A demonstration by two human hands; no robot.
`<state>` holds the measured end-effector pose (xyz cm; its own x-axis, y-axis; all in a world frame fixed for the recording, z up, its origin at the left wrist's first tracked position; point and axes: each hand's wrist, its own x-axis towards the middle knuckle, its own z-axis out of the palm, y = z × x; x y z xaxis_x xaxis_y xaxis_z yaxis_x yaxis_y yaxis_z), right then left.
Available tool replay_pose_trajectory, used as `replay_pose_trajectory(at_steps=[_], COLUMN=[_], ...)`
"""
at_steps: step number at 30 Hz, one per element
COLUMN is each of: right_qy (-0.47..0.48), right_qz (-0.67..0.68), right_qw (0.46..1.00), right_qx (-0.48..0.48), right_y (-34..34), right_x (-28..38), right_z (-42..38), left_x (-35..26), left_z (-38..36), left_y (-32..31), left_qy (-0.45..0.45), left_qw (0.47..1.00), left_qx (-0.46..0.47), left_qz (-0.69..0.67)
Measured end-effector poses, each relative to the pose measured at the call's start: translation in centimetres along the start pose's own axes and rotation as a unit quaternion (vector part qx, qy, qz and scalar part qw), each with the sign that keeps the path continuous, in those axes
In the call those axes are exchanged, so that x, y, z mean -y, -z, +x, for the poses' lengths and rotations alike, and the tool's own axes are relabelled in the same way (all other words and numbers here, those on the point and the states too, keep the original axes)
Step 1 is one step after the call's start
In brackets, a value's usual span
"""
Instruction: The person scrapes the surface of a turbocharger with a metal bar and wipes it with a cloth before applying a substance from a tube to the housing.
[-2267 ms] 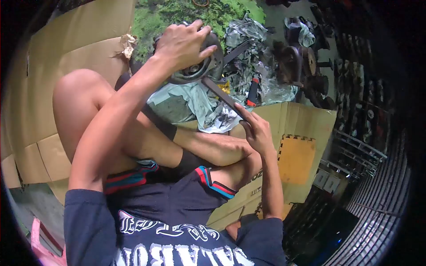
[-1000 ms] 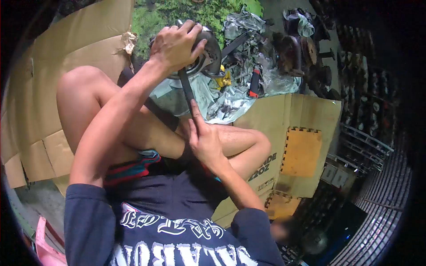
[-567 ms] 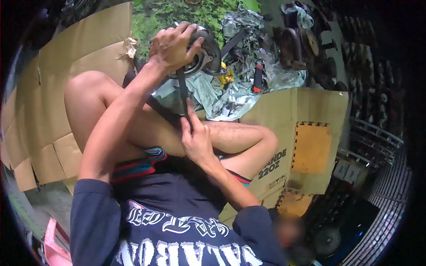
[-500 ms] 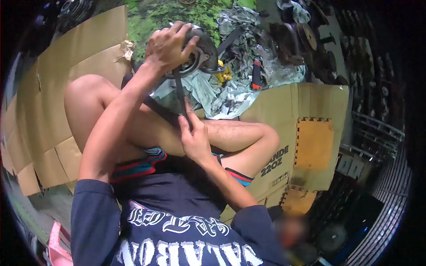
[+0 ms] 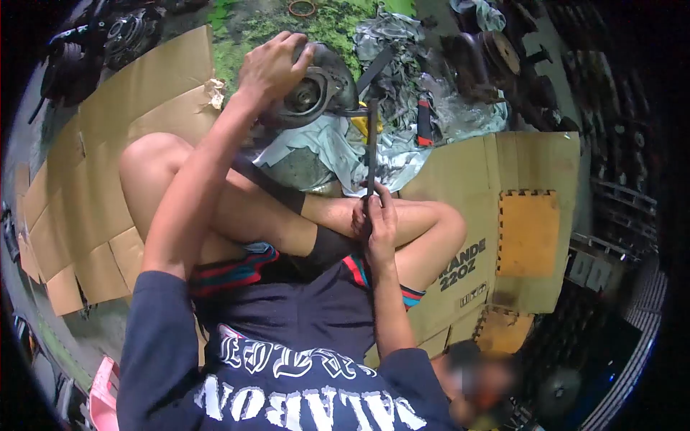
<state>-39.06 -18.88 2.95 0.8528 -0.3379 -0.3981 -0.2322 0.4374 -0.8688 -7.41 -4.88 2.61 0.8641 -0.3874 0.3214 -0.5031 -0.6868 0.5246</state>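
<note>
My left hand (image 5: 277,66) lies over the top of a round, dark metal housing (image 5: 316,111) with a hole at its centre, fingers curled on its upper edge. The housing rests on grey-white rags (image 5: 313,140) beyond my crossed legs. My right hand (image 5: 377,226) is closed round the lower end of a long, flat, dark tool that looks like a file (image 5: 372,144). The file points upward, to the right of the housing and apart from it. A yellow item (image 5: 361,126) lies partly hidden behind the file. Nearby is a red-and-black handled tool (image 5: 424,122).
Cardboard sheets (image 5: 136,154) cover the floor on the left, with more cardboard (image 5: 467,172) and orange foam mats (image 5: 528,233) on the right. A reddish ring (image 5: 302,8) lies on the green mat (image 5: 251,25). Dark metal parts (image 5: 499,54) stand at the upper right. Another person (image 5: 478,381) is at the lower right.
My right hand has drawn the file away from the housing's front, to the right, and it now stands more upright. My left hand stays on the housing.
</note>
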Motion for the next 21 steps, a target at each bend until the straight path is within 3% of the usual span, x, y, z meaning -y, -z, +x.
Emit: replay_pose_trajectory(at_steps=[1, 2, 4, 5, 8, 9, 11, 14, 16, 20, 21], right_qy=[0.047, 0.096, 0.054, 0.091, 0.233, 0.275, 0.295, 0.214, 0.29, 0.275, 0.249], right_qz=[-0.018, -0.035, -0.101, -0.175, -0.363, -0.401, -0.405, -0.435, -0.473, -0.546, -0.583], right_qw=[0.999, 0.995, 0.993, 0.98, 0.902, 0.874, 0.865, 0.873, 0.831, 0.79, 0.772], right_qx=[-0.012, -0.023, 0.005, -0.001, 0.002, 0.007, 0.026, 0.048, 0.048, 0.048, 0.054], right_y=[-0.7, -1.3, -1.0, -2.0, -6.1, -7.5, -10.0, -14.0, -15.8, -14.9, -14.2], right_x=[-0.2, -0.1, 0.5, 0.8, 0.2, -0.1, -0.1, 1.2, 0.7, -1.1, -1.4], right_z=[0.6, 1.2, 2.5, 3.3, 6.0, 6.9, 7.8, 10.2, 12.1, 10.9, 9.9], left_x=[0.3, 0.8, 2.2, 3.3, 9.1, 11.1, 12.3, 9.9, 10.4, 11.2, 11.1], left_z=[0.9, 1.8, 3.6, 4.4, 5.7, 6.1, 6.0, 5.8, 4.7, 5.1, 5.1], left_y=[0.4, 0.6, 0.4, 0.5, -2.1, -2.9, -2.8, -1.5, -1.7, -2.8, -2.2], left_qy=[0.017, 0.02, 0.077, 0.103, 0.137, 0.15, 0.208, 0.228, 0.251, 0.263, 0.255], left_qw=[0.999, 0.999, 0.994, 0.989, 0.979, 0.973, 0.94, 0.925, 0.915, 0.878, 0.895], left_qx=[0.05, 0.042, 0.08, 0.107, 0.082, 0.111, 0.13, 0.101, 0.081, 0.074, 0.083], left_qz=[0.001, 0.007, 0.013, -0.008, -0.123, -0.139, -0.24, -0.289, -0.305, -0.394, -0.357])
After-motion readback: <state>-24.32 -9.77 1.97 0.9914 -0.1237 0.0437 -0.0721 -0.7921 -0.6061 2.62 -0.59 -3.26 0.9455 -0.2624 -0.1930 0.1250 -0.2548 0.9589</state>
